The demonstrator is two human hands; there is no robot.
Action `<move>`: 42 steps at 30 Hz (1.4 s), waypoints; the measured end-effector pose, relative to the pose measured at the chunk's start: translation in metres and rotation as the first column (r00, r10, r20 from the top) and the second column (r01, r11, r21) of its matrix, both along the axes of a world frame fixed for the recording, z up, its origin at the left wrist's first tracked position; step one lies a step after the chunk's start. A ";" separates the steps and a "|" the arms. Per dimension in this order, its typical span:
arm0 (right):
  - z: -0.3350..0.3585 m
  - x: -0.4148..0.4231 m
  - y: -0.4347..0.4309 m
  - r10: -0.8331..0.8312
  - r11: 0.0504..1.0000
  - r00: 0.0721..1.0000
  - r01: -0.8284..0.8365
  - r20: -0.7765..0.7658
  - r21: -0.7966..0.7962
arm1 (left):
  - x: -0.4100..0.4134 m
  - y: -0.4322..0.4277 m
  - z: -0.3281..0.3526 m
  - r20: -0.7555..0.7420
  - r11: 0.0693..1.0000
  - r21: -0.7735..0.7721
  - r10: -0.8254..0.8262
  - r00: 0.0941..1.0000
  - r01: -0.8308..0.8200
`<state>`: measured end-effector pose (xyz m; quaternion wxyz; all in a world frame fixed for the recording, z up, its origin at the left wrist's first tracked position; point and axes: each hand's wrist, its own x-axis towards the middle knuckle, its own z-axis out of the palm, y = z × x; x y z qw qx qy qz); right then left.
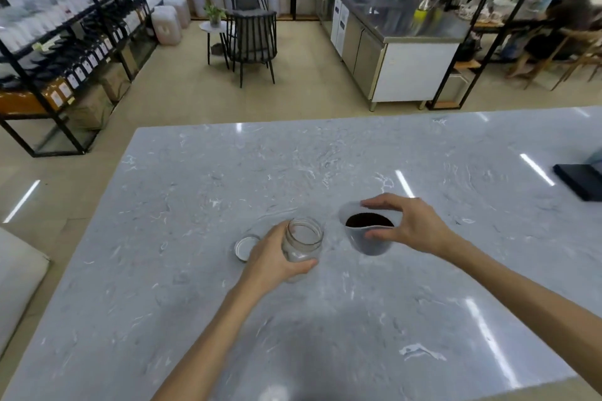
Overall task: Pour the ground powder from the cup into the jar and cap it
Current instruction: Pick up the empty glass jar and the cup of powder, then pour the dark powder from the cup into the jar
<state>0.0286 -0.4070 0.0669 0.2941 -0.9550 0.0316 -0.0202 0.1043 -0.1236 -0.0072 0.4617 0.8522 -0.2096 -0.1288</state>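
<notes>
Two hands are busy at the centre of the frame, both closed around something. Your left hand (pixel 272 259) wraps the open glass jar (pixel 302 243), which stands upright on the grey marble counter (pixel 195 192). Your right hand (pixel 412 226) grips the cup (pixel 369 234) at its rim, thumb on the near wall, fingers over the far edge; dark powder (pixel 369 221) fills it. Just left of the jar lies the lid (pixel 245 247), partly hidden by your left hand.
</notes>
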 end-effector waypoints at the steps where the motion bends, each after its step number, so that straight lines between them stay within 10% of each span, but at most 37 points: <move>1: 0.026 0.010 -0.006 0.036 0.997 0.999 -0.035 0.006 -0.063 | 0.007 -0.008 0.014 0.029 1.000 0.006 -0.004 1.000 0.003; 6: 0.142 0.053 -0.022 0.219 0.908 0.974 -0.227 -0.062 -0.352 | 0.032 -0.044 0.078 0.166 0.997 0.074 0.004 0.986 -0.016; 17: 0.254 0.103 0.018 0.380 0.396 0.892 -0.395 -0.244 -0.829 | 0.046 -0.084 0.159 0.316 0.992 0.116 0.018 0.949 -0.058; 42: 0.303 0.109 0.030 0.374 0.212 0.877 -0.397 -0.302 -0.893 | 0.047 -0.104 0.210 0.402 0.982 0.171 -0.001 0.916 -0.074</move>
